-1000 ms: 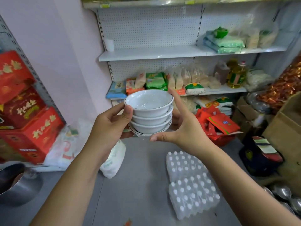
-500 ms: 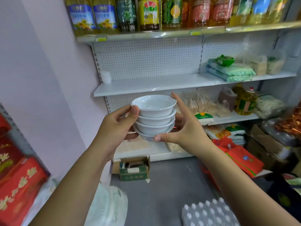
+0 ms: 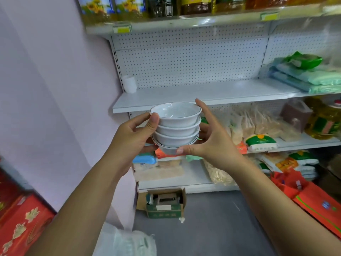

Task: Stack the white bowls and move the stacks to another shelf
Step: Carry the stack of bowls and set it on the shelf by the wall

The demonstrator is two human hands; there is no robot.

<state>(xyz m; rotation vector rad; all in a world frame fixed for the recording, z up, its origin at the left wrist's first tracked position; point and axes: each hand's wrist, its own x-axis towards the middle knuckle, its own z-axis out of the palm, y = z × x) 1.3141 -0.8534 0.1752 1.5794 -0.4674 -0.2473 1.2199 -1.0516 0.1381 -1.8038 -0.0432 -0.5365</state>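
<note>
Two hands hold a stack of bowls [image 3: 176, 126] out at chest height, in front of the shelves and clear of them. The left hand [image 3: 132, 137] grips the stack's left side, thumb curled onto the top rim and fingers tucked under and behind. The right hand [image 3: 208, 143] is spread wide round the right side, thumb at the lowest bowl, forefinger up beside the top rim; its other fingers are mostly hidden. Four white bowls show, nested upright. Lower left sit red boxes [image 3: 24, 224], and a cardboard box [image 3: 164, 205] stands on the floor below. Behind the bowls runs a white shelf [image 3: 203, 95] with a cup [image 3: 129, 84] at its left end and green packs [image 3: 304, 74] on the right. Bottles [image 3: 114, 8] line the top shelf.
</note>
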